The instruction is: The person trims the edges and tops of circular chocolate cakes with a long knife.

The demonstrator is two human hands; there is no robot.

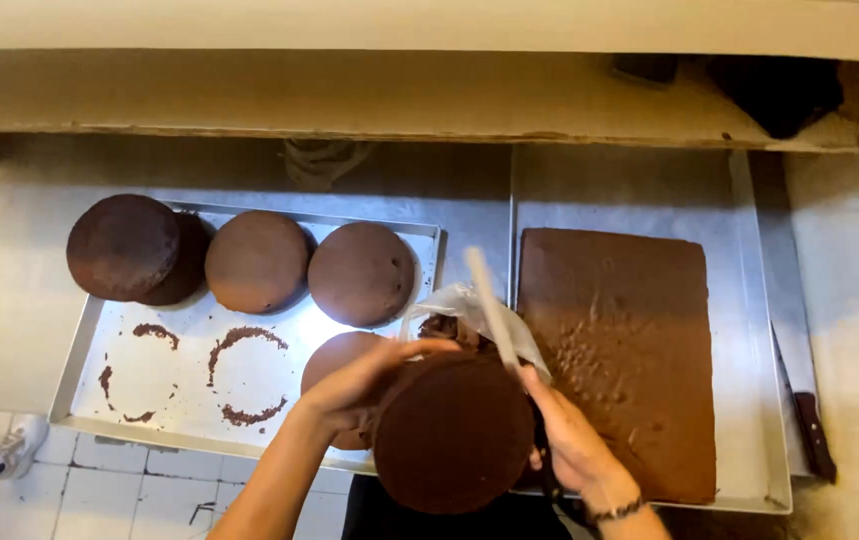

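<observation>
steel counter under you, head view: your left hand (364,375) curls its fingers on the round chocolate cake (452,432), your right hand (569,440) is clamped on a long knife (492,310). three rounds wait on the left tray (79,370); crumb rings (239,375) mark lifted ones.

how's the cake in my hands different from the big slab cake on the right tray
The round cake is a disc, lifted by the left hand and right hand; the slab cake is rectangular and lies flat on its tray. The slab cake is far wider. Both are dark brown.
</observation>
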